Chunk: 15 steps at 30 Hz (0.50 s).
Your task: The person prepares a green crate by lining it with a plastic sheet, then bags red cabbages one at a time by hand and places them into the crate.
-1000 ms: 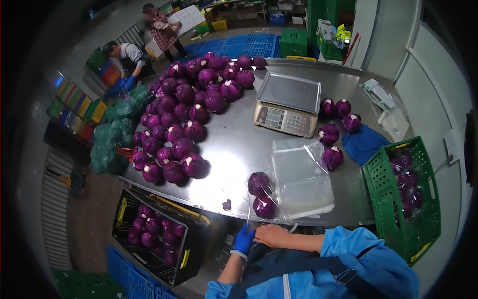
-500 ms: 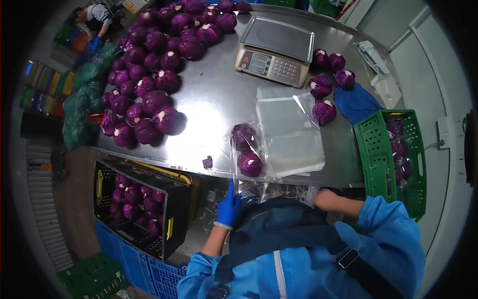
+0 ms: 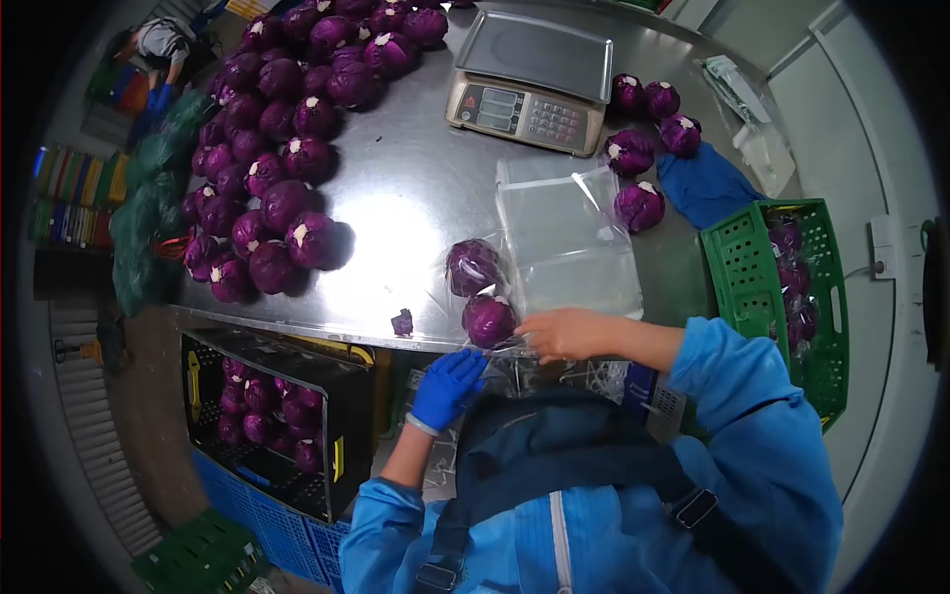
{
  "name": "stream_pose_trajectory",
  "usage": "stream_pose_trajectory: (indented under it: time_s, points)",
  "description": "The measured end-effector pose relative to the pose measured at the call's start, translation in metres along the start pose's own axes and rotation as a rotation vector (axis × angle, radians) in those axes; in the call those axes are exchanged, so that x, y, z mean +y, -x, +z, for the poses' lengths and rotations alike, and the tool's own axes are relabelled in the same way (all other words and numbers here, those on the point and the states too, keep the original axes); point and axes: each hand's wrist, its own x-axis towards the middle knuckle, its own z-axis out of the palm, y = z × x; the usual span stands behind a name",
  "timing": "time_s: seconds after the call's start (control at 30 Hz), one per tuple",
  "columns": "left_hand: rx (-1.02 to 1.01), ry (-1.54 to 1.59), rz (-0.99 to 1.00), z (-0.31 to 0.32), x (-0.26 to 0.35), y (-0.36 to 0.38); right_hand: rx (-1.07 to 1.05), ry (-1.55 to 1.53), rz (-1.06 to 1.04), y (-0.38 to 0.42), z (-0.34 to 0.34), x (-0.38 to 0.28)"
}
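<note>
Two red cabbages, an upper cabbage (image 3: 473,267) and a lower cabbage (image 3: 490,320), lie in a clear plastic bag (image 3: 507,285) at the table's front edge. My left hand (image 3: 450,386), in a blue glove, is closed at the bag's near end, just below the lower cabbage. From the right, my bare right hand (image 3: 566,335) reaches in, fingers bent and closed on the bag's plastic beside that cabbage. To the right lies a stack of flat clear bags (image 3: 579,282). The fingertips of both hands are partly hidden.
A heap of red cabbages (image 3: 287,203) covers the table's left side. The scale (image 3: 529,84) stands at the back, with loose cabbages (image 3: 630,153) beside it. A green crate (image 3: 737,272) holds bagged cabbages; a black crate (image 3: 341,445) stands lower left. Another person (image 3: 163,49) works far left.
My right hand has swung from the lower right up to the bag beside the lower cabbage. My left hand's pointing finger has folded in with the others near the bag's end.
</note>
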Motion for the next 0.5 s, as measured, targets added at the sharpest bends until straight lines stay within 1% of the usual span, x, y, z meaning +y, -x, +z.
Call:
stream_pose_trajectory:
  time_s: [0.1,0.13,0.2,0.23,0.27,0.3,0.33,0.37,0.4,0.43,0.5]
  points:
    - [0.038,0.465,-0.210,-0.028,-0.002,-0.005,0.206,-0.674,0.445,0.018,-0.025,-0.006]
    - [0.066,0.681,-0.303,-0.029,-0.005,-0.005,0.278,-0.900,0.548,0.019,-0.024,-0.004]
    - [0.057,0.941,-0.592,-0.030,-0.012,-0.008,0.432,-1.362,0.746,0.020,-0.010,0.002]
    - [0.053,1.062,-0.741,-0.032,-0.016,-0.012,0.471,-1.408,0.873,0.020,0.001,0.005]
    - [0.076,0.998,-0.834,-0.034,-0.017,-0.023,0.510,-1.453,1.002,0.021,0.017,0.008]
    - [0.113,1.115,-0.905,-0.019,-0.040,-0.010,0.548,-1.495,1.136,0.024,0.034,0.010]
    - [0.147,1.233,-0.975,0.009,-0.080,0.018,0.553,-1.379,1.203,0.033,0.053,0.012]
    - [0.183,1.350,-1.046,0.025,-0.101,0.037,0.554,-1.260,1.267,0.047,0.074,0.013]
    - [0.131,1.180,-1.058,0.012,-0.088,0.034,0.556,-1.135,1.325,0.055,0.092,0.016]
    - [0.153,1.197,-1.113,0.015,-0.076,0.033,0.555,-0.988,1.313,0.059,0.110,0.009]
    - [0.172,1.145,-0.940,0.003,-0.046,0.023,0.474,-0.733,1.325,0.065,0.109,-0.007]
